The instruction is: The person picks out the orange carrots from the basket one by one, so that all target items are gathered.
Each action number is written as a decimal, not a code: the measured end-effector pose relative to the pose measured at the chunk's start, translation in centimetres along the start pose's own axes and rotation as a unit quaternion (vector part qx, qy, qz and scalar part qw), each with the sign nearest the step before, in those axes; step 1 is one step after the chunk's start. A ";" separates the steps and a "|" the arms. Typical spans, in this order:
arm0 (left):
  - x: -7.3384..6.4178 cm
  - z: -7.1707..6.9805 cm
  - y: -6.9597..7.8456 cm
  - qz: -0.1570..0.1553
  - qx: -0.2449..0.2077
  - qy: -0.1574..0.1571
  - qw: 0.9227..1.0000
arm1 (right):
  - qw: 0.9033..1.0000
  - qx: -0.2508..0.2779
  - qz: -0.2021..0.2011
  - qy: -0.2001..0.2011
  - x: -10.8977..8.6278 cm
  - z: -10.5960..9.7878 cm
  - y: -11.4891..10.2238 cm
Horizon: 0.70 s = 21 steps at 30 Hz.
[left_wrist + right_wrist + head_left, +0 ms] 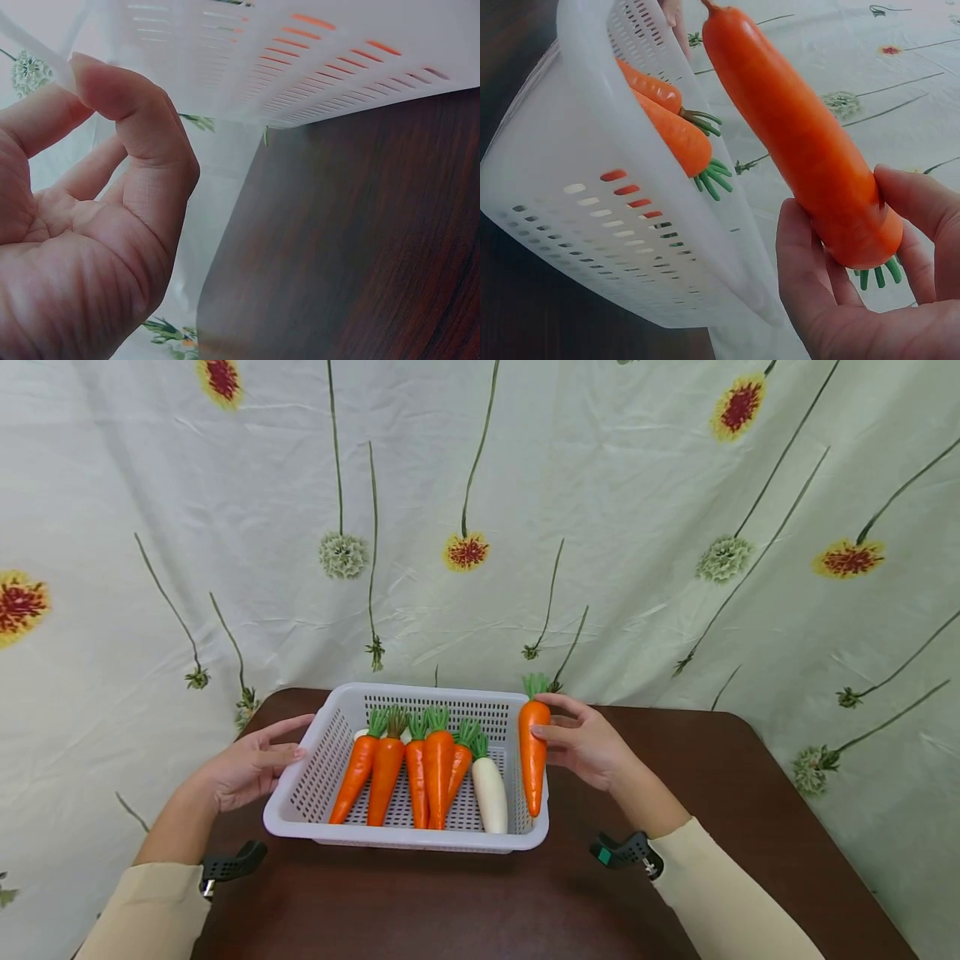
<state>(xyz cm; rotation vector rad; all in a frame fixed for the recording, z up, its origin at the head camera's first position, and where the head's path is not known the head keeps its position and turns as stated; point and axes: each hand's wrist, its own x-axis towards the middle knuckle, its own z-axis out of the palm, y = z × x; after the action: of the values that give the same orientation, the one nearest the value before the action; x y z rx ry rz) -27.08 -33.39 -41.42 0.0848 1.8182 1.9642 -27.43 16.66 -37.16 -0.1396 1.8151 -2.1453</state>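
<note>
In the head view my right hand (587, 745) grips a carrot (533, 760) near its leafy top, thumb on one side and fingers on the other. Its tip points down, and it overlaps the right end of a white plastic basket (405, 837). The right wrist view shows this carrot (795, 135) beside the basket's rim. At the opposite end, my left hand (251, 766) pinches the basket's rim with thumb and fingertips. Inside the basket lie several carrots (386, 777) in a row, leaves toward the back, and a white radish (490, 793) to their right.
The basket is over a dark brown table (675, 735), whose surface extends to its right and in front. Behind hangs a pale curtain (600, 485) printed with flowers. White bits show among the carrot tops. Each wrist wears a black strap (626, 850).
</note>
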 end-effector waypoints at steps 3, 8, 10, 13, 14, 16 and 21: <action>0.0 0.0 0.0 0.001 0.000 -0.001 1.000 | 1.000 0.007 -0.001 0.006 -0.2 -0.4 0.0; 0.0 0.0 0.0 0.002 0.004 0.000 1.000 | 1.000 0.012 -0.005 0.013 -0.5 -1.2 0.0; 0.0 0.0 0.0 0.002 0.005 0.000 1.000 | 1.000 0.010 -0.008 0.013 -0.7 -1.6 0.0; 0.0 0.0 -0.1 0.004 0.006 -0.001 1.000 | 1.000 0.007 -0.010 0.016 -0.9 -2.1 0.0; 0.0 0.0 -0.1 0.004 0.007 -0.002 1.000 | 1.000 0.005 -0.011 0.018 -1.0 -2.3 0.0; 0.0 -0.1 -0.1 0.006 0.010 -0.005 1.000 | 1.000 0.001 -0.013 0.025 -1.1 -2.7 0.1; 0.1 -0.1 -0.3 0.010 0.016 -0.005 1.000 | 0.999 -0.003 -0.015 0.037 -1.4 -3.8 0.4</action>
<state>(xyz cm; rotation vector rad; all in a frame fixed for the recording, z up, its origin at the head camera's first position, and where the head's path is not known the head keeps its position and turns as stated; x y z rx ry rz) -27.16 -33.46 -41.75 0.1231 1.8481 1.9454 -27.09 20.57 -38.05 -0.0896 1.8712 -2.1944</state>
